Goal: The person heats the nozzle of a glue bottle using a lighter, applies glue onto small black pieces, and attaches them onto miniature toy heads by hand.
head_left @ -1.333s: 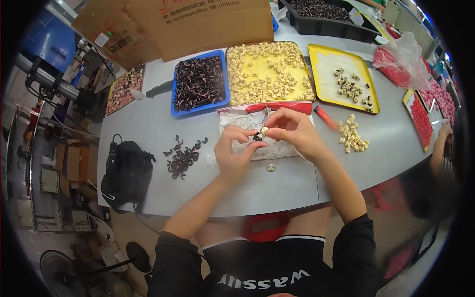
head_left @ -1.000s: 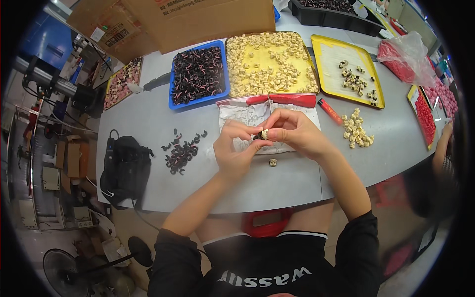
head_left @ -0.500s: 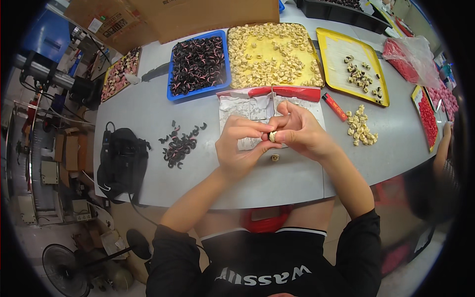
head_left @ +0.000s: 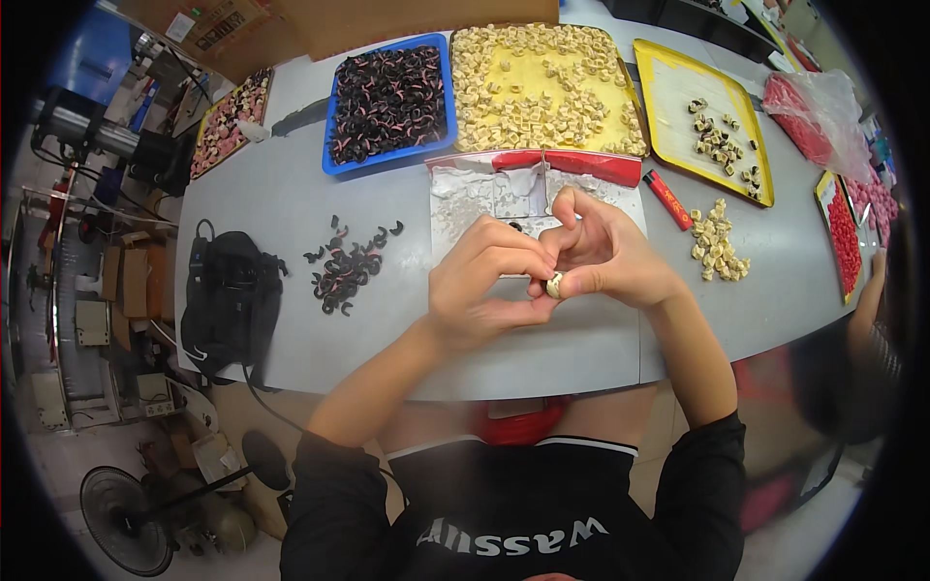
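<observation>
Nearer you and right of the blue tray (head_left: 389, 162), your hands (head_left: 484, 276) hide most of a small cream piece (head_left: 554, 286) and part of the red-edged white sheet (head_left: 465, 189). Behind that tray, the top edge cuts off the cardboard box (head_left: 417, 19).

Smooth, that small held piece (head_left: 554, 285), while the tabletop (head_left: 572, 358) runs flat with a dull sheen! Glossy plastic on the blue tray (head_left: 392, 160), matt cardboard for the carton (head_left: 417, 21), crinkled shiny plastic in the clear bag (head_left: 835, 108), matt cloth sleeves (head_left: 702, 474).
</observation>
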Available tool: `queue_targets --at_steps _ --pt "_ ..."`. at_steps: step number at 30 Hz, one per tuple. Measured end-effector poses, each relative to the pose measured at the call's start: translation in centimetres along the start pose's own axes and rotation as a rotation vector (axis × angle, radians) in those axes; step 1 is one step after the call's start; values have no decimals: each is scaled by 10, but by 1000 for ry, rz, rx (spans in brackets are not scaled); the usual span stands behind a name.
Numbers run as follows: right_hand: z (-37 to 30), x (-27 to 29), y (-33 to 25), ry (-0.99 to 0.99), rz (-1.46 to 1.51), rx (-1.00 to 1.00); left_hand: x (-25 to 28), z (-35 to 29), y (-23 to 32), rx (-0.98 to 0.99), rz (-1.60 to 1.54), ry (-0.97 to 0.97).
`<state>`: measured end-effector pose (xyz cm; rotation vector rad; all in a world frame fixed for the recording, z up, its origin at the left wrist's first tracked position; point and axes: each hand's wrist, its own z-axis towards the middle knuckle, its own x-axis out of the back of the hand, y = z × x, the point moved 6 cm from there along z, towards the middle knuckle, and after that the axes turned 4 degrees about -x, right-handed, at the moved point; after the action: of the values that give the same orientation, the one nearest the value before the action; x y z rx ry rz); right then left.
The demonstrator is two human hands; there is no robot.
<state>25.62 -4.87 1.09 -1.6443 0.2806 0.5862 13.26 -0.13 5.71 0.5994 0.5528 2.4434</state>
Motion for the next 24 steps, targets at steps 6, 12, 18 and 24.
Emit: queue_targets --at_steps 6,12,18,24 --pt "-1 -3 -6 38 -53 22 -3 -4 -7 108 -77 16" --pt "-9 10 -27 196 -242 239 -18 -17 -36 510 -731 29" --pt "-12 -18 -42 13 -793 499 -22 -26 -38 762 -1022 32" --pt "-13 -19 -44 49 -861 592 -27 -30 -39 846 -1066 18"
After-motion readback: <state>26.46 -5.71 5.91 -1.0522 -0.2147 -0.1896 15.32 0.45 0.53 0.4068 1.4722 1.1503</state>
